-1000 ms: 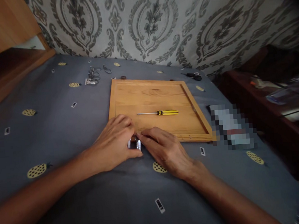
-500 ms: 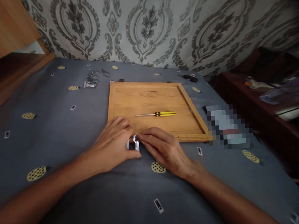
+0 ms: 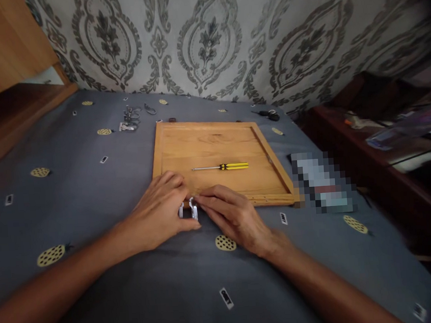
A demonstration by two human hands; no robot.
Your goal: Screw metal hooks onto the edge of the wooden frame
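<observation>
A wooden cabinet door [image 3: 207,145] with a raised frame lies flat on the blue-grey patterned sheet. At its near edge, a shiny metal hinge [image 3: 194,209] is gripped between the thumb and fingers of my left hand [image 3: 163,204]. Close beside it on the right, my right hand [image 3: 237,219] has thumb and fingertips pinched together against the hinge; whatever is between them is too small or hidden. A screwdriver [image 3: 234,166] with a yellow and black handle rests on the door panel, its shaft pointing left.
Several metal hinges [image 3: 129,119] lie in a small heap at the back left. Keys [image 3: 269,114] sit beyond the door's far right corner. A pixelated flat object [image 3: 322,183] is at the right. Wooden furniture [image 3: 8,48] stands at the left, dark shelving [image 3: 351,147] at the right.
The whole view has shifted slightly, with the scene sitting a little further left and lower. Both hands keep their hold at the hinge, with hardly any visible movement.
</observation>
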